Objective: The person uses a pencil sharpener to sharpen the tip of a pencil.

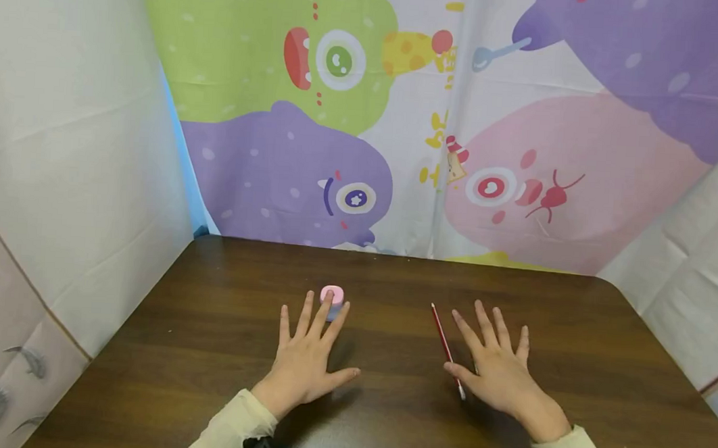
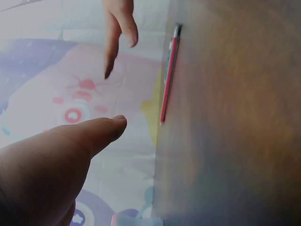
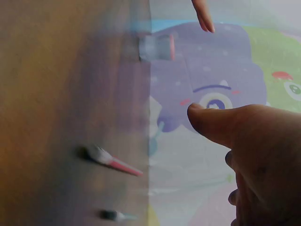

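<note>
In the head view my left hand [image 1: 306,360] hovers palm down with fingers spread. Its fingers partly cover a small container with a pink top [image 1: 338,296] and a grey-blue body, which stands upright on the table. My right hand [image 1: 500,377], also spread and holding nothing, is just right of a red pencil [image 1: 443,337]; the thumb overlaps the pencil in this view. Beside the pencil, a second slender stick with a dark end [image 3: 110,215] shows in the right wrist view, mostly hidden under the right hand from above. Both thumbs stick out straight in the wrist views.
The dark wooden table [image 1: 391,300] has rounded far corners. Behind it hangs a curtain [image 1: 415,206] printed with cartoon monsters, and pale cloth [image 1: 83,135] walls off the left side. More pale cloth [image 1: 693,248] hangs at the right.
</note>
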Demonstrator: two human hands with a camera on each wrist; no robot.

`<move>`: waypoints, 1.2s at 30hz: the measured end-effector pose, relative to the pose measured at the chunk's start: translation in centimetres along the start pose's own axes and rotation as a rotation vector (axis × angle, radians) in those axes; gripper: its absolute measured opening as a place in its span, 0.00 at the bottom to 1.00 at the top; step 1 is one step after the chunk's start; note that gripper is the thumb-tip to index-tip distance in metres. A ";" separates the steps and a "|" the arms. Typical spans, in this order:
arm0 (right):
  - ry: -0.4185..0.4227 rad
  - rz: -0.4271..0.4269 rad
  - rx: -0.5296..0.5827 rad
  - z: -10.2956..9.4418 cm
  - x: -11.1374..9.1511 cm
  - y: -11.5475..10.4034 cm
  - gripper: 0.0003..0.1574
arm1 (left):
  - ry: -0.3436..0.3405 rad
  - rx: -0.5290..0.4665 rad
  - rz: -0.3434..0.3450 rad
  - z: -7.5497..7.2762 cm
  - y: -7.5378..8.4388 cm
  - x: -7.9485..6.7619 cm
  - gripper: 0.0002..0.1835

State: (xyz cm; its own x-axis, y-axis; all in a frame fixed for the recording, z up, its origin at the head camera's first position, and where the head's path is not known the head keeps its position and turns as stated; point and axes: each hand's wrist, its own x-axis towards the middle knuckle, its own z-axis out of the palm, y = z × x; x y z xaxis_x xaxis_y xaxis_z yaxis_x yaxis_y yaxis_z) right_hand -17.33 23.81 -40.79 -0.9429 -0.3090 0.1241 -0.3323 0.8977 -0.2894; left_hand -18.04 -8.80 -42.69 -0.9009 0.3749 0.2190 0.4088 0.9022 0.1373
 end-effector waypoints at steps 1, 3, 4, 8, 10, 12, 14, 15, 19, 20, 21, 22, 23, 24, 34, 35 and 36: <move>0.007 0.000 -0.007 -0.3 0.2 0.1 0.51 | 0.007 0.008 -0.007 -0.1 -0.1 0.2 0.55; 0.014 0.007 -0.023 -1.0 0.8 0.5 0.52 | 0.009 0.007 -0.021 -0.3 -0.6 0.8 0.54; 0.014 0.011 -0.031 -1.3 1.1 0.7 0.52 | 0.011 0.010 -0.026 -0.4 -0.8 1.0 0.54; 0.005 0.036 -0.045 -2.1 1.9 1.7 0.53 | 0.038 0.001 -0.039 -0.3 -1.9 1.9 0.55; -0.006 0.054 -0.051 -2.1 2.2 2.2 0.52 | 0.070 -0.004 -0.042 -0.1 -2.4 2.4 0.55; -0.016 0.069 -0.057 -2.0 2.4 2.7 0.51 | 0.095 -0.002 -0.041 0.3 -3.0 2.8 0.54; -0.022 0.082 -0.067 -1.6 2.6 3.3 0.48 | 0.116 -0.010 -0.039 0.7 -3.5 3.2 0.54; -0.024 0.093 -0.076 -1.3 2.7 3.5 0.47 | 0.125 -0.010 -0.038 0.9 -3.7 3.3 0.53; -0.046 0.142 -0.092 0.1 3.0 4.3 0.39 | 0.129 -0.035 -0.053 1.8 -4.4 4.1 0.52; -0.060 0.155 -0.096 0.3 3.1 4.4 0.37 | 0.124 -0.044 -0.062 2.0 -4.6 4.4 0.52; -0.077 0.165 -0.100 0.6 3.2 4.5 0.36 | 0.119 -0.055 -0.071 2.2 -4.6 4.7 0.52; -0.095 0.173 -0.101 0.7 3.2 4.5 0.34 | 0.114 -0.069 -0.082 2.4 -4.7 4.9 0.51; -0.113 0.179 -0.106 0.9 3.2 4.6 0.33 | 0.108 -0.087 -0.093 2.5 -4.7 5.2 0.51; -0.129 0.183 -0.113 1.0 3.3 4.6 0.31 | 0.099 -0.100 -0.106 2.7 -4.7 5.5 0.51; -0.257 0.216 -0.104 1.7 3.3 4.6 0.17 | 0.061 -0.203 -0.164 3.8 -4.6 7.0 0.39; -0.261 0.217 -0.100 1.7 3.3 4.6 0.16 | 0.058 -0.210 -0.166 3.9 -4.6 7.0 0.38; -0.263 0.218 -0.097 1.8 3.3 4.5 0.16 | 0.056 -0.214 -0.167 3.9 -4.5 7.1 0.36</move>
State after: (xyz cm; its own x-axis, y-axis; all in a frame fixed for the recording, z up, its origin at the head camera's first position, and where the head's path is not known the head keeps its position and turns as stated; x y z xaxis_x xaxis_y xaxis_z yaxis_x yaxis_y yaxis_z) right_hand -21.97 26.29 -43.38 -0.9691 -0.1654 -0.1828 -0.1304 0.9733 -0.1889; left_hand -26.84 -9.40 -45.49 -0.9512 0.2070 0.2286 0.2825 0.8825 0.3760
